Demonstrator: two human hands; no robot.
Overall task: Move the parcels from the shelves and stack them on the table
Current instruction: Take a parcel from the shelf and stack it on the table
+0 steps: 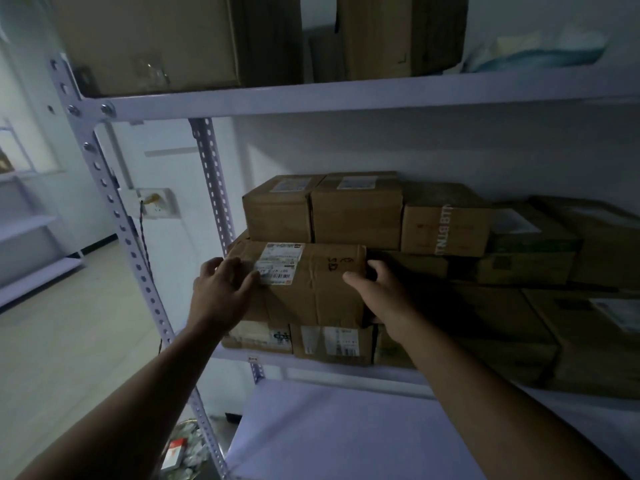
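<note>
Head view: the cardboard parcel [304,282] sits at the left front of the stack on the middle shelf [277,362]. It rests on two lower labelled boxes [258,336] [332,344]; whether it is lifted clear of them cannot be told. A white shipping label [278,263] lies across its upper left face, and handwritten marks show to the right of the label.

The left hand [221,289] holds the left end of the parcel. Its fingers curl over the upper left corner and its thumb lies against the edge of the label. The right hand [384,296] holds the right end. Its thumb presses on the near face and its fingers wrap round the right edge, out of sight behind the parcel. Both forearms reach up from the lower edge of the frame.

Behind and above the parcel stand two brown parcels [277,216] [356,216] side by side, each with a top label. A printed carton [446,226] stands just to their right. More cartons [554,271] fill the shelf towards the right, in dim light.

The upper shelf [346,98] carries two large cartons [149,39] [398,32]. The lower shelf board [329,427] lies below the arms. A perforated steel upright [114,202] frames the left side of the rack. A wall socket [156,202] is mounted beyond it.
</note>
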